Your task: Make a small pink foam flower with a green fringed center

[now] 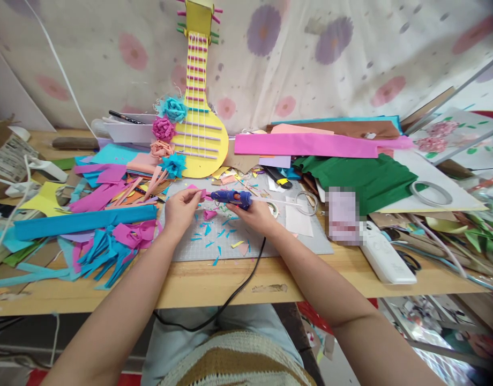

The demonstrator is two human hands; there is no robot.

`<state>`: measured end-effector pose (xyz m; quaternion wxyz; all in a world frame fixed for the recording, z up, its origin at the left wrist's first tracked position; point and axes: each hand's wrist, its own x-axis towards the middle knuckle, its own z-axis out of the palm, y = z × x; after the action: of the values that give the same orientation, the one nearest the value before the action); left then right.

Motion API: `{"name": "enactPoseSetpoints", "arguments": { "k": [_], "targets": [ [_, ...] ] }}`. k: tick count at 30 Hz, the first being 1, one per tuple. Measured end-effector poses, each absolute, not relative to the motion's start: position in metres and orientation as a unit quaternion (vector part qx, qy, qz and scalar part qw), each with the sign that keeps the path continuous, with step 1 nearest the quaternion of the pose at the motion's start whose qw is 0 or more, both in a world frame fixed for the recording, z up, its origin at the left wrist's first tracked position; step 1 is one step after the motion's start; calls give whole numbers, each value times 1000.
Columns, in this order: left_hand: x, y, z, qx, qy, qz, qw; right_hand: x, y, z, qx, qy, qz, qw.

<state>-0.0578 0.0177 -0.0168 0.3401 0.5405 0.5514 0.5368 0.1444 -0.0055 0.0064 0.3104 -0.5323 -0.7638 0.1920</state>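
My right hand (253, 215) is wrapped round a blue hot glue gun (233, 198), with a clear glue stick (276, 201) jutting from its back. The gun's nozzle points left, at a small pink paper piece (199, 194) that my left hand (185, 208) pinches; I cannot tell whether nozzle and paper touch. Below them a curled pink scrap (209, 215) and blue paper snippets (207, 229) lie on the grey cutting mat (246, 252). Behind, a yellow paper-made lute (210, 145) stands upright, with blue, magenta and peach paper flowers (163, 129) along its left side.
Coloured paper strips (102, 246) heap at the left. Rolls of tape (431, 193), a box cutter (277, 177), green crepe paper (363, 179) and a white power strip (387, 257) lie to the right. The glue gun's black cord (246, 284) hangs over the table's front edge.
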Motion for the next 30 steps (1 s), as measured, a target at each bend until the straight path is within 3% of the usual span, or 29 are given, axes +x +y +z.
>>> {"name": "enactPoseSetpoints", "arguments": {
  "k": [12,24,30],
  "targets": [
    [-56,17,-17,547,548,532,343,144,-6,7,-525,-752,171,359],
    [-56,16,-16,550,541,532,349,142,-6,6,-549,-753,178,316],
    [-56,16,-17,551,545,532,340,145,-4,6,-550,-739,166,352]
  ]
}}
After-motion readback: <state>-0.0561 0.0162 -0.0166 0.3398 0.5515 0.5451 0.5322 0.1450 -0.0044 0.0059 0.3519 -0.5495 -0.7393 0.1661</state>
